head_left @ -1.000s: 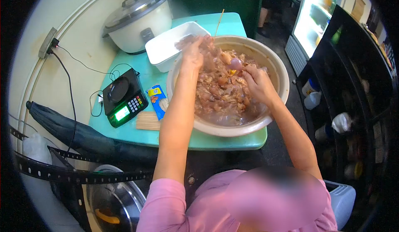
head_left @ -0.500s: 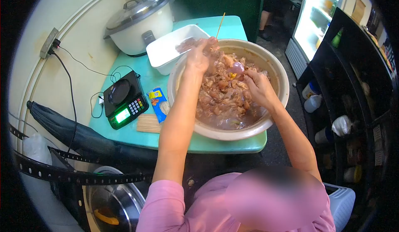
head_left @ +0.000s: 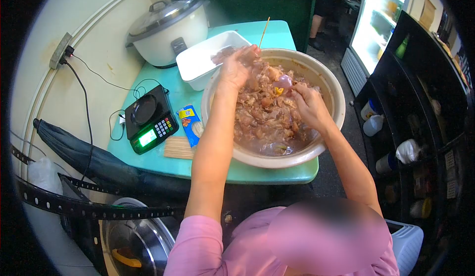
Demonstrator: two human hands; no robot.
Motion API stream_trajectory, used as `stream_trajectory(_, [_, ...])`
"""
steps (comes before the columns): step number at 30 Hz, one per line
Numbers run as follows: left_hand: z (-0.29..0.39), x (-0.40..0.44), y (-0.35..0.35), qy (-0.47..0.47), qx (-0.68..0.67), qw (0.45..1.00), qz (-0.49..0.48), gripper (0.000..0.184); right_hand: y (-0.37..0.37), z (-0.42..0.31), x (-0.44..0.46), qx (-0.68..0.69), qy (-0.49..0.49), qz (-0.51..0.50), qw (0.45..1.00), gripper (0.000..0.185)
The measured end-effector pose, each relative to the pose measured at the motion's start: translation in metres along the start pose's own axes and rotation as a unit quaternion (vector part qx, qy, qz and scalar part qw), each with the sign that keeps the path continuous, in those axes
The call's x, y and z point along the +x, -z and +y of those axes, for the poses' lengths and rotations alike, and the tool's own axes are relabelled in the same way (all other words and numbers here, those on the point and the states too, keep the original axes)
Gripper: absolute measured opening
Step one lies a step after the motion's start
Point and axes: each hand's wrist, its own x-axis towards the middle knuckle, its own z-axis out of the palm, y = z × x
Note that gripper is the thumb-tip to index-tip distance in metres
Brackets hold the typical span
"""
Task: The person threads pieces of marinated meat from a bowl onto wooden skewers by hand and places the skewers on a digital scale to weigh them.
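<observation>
A large beige tub is filled with cut, marinated raw meat. Over the tub's left rim, my left hand is closed around the meat end of a bamboo skewer, whose bare stick points up and away. My right hand is over the meat on the right, its thumb and fingers pinched together. Whatever lies between those fingertips is too hidden to name. A shiny pale purple lump and a small yellow bit show right beside them.
A white tray with some meat touches the tub's left side. A digital scale, a blue packet and loose bamboo skewers lie on the turquoise table. Behind is a rice cooker; black shelving stands right.
Both hands stay in nearly the same places, with the skewer still upright in the left. The whole view has shifted very slightly.
</observation>
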Motion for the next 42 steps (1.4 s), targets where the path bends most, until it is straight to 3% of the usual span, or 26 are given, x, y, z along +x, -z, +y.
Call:
stream_trajectory(1, [0.001, -0.003, -0.007, -0.032, 0.073, 0.995, 0.06, 0.023, 0.0, -0.001, 0.0, 0.002, 0.002, 0.0, 1.0, 0.019])
stream_trajectory(4, [0.006, -0.007, -0.005, -0.017, 0.018, 0.997, 0.07, 0.023, -0.001, 0.001, 0.0, 0.004, 0.009, -0.003, 1.0, 0.019])
stream_trajectory(10, [0.009, -0.004, 0.002, -0.031, 0.06, 0.993, 0.092, 0.022, 0.002, -0.007, -0.001, 0.007, -0.002, -0.013, 1.0, 0.018])
stream_trajectory(20, [0.013, -0.003, 0.009, 0.02, -0.034, 0.998, 0.042, 0.022, 0.001, -0.005, -0.001, 0.007, -0.018, -0.017, 1.0, 0.019])
stream_trajectory(22, [0.011, -0.003, 0.003, -0.006, 0.055, 0.996, 0.065, 0.022, 0.003, -0.008, -0.001, 0.004, -0.014, -0.018, 1.0, 0.019])
stream_trajectory(32, [0.01, 0.0, 0.012, -0.048, 0.049, 0.995, 0.074, 0.017, 0.003, -0.004, 0.001, -0.03, -0.015, -0.028, 0.999, 0.021])
stream_trajectory(42, [0.011, -0.008, 0.003, 0.007, 0.044, 0.997, 0.056, 0.018, 0.005, -0.011, 0.0, -0.014, -0.013, -0.03, 0.999, 0.019])
